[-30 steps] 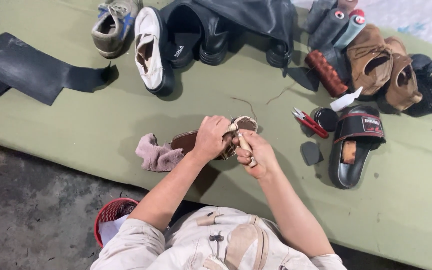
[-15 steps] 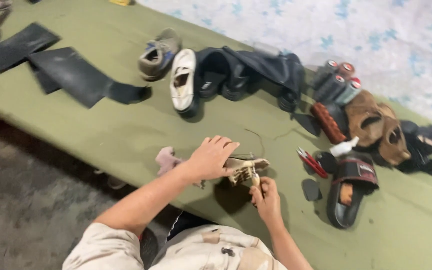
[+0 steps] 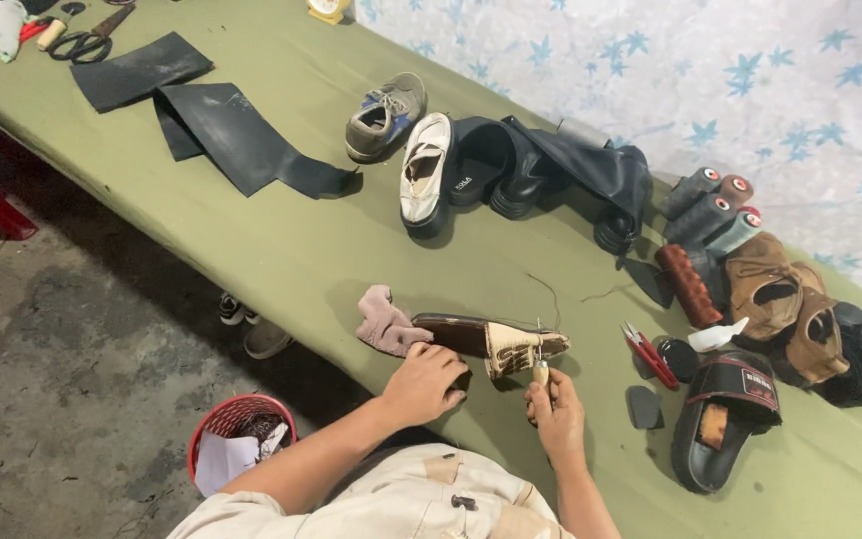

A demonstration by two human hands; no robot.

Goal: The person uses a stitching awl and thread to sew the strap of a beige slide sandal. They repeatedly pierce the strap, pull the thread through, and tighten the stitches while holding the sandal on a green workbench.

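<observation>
On olive cloth table (image 3: 281, 250): left hand (image 3: 429, 381) flat on brown leather sandal (image 3: 486, 339); right hand (image 3: 554, 411) grip pinching wooden-handled awl (image 3: 541, 369).

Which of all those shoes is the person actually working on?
The brown shoe beside the pink rag: the only one under the hands; the rest lie untouched.
</observation>
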